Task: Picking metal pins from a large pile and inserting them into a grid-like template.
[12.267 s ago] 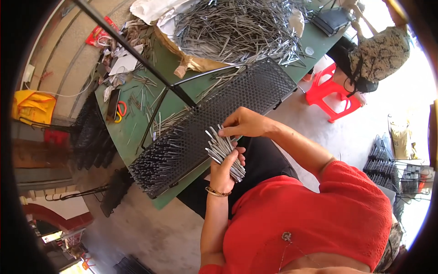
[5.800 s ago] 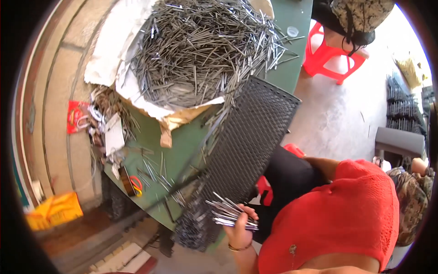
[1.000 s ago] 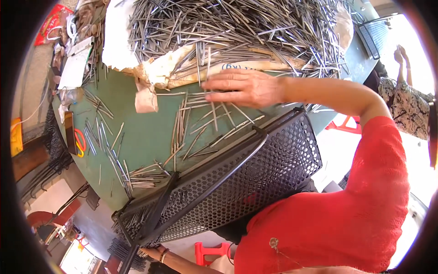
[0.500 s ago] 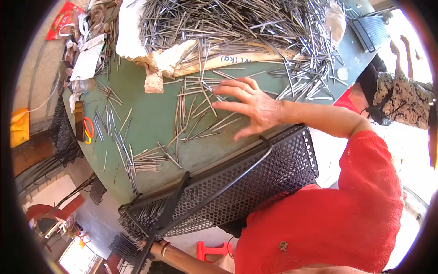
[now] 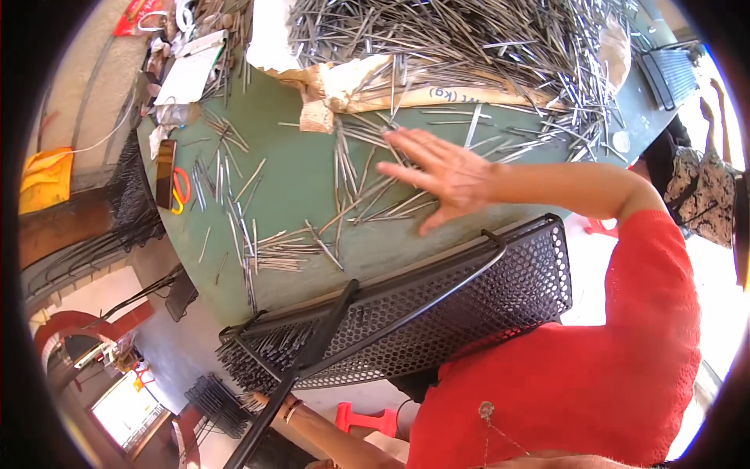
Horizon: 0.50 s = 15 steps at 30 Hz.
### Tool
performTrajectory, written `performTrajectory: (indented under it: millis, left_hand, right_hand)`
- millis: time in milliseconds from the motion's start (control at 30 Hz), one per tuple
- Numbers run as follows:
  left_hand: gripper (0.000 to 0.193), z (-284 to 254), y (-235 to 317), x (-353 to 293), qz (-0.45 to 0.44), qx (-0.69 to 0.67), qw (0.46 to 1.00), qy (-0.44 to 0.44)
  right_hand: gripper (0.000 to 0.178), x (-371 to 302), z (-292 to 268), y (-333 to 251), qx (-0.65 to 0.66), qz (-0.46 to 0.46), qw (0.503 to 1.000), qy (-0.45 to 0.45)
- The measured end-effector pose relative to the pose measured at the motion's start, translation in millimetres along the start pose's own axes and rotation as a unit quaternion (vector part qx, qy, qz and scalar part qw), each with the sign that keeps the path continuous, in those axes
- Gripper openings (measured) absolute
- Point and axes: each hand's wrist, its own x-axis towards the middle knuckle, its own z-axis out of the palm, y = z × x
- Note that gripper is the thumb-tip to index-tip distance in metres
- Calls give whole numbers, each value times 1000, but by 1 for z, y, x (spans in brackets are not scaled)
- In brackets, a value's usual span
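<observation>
My right hand [image 5: 453,178] reaches over the green table [image 5: 297,168] with its fingers spread and nothing held. Beneath and beside its fingertips lie loose thin metal rods [image 5: 344,168], grey to brownish. A black perforated metal basket [image 5: 437,313] leans along the near table edge, a dark bundle of similar rods [image 5: 254,356] packed into its left end. My left hand [image 5: 264,401] is down at that left end, close under the rods. A black bar of the basket partly hides it, and its fingers are too small to make out.
At the back lies a big heap of rods [image 5: 453,39] on a torn paper sack [image 5: 437,95]. Red-and-yellow scissors [image 5: 181,190], a dark phone-like slab [image 5: 165,173] and a white clipboard [image 5: 191,69] lie at left. A red stool [image 5: 366,418] stands below; another person [image 5: 707,180] is at far right.
The view has shifted, so the table and basket appear farther right. My right hand stays spread above the loose rods, slightly lower against them. My left hand stays by the basket's left end.
</observation>
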Motion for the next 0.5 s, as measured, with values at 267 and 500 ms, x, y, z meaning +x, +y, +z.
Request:
performTrajectory:
  millis: [267,500]
  left_hand:
    - [64,2,0,1,-12,30,999,38]
    - [56,9,2,-8,-50,-46,998,17]
  right_hand:
    - [87,142,69,-41,-23,-66,994,89]
    - [51,228,87,-89,-121,-109,979,124]
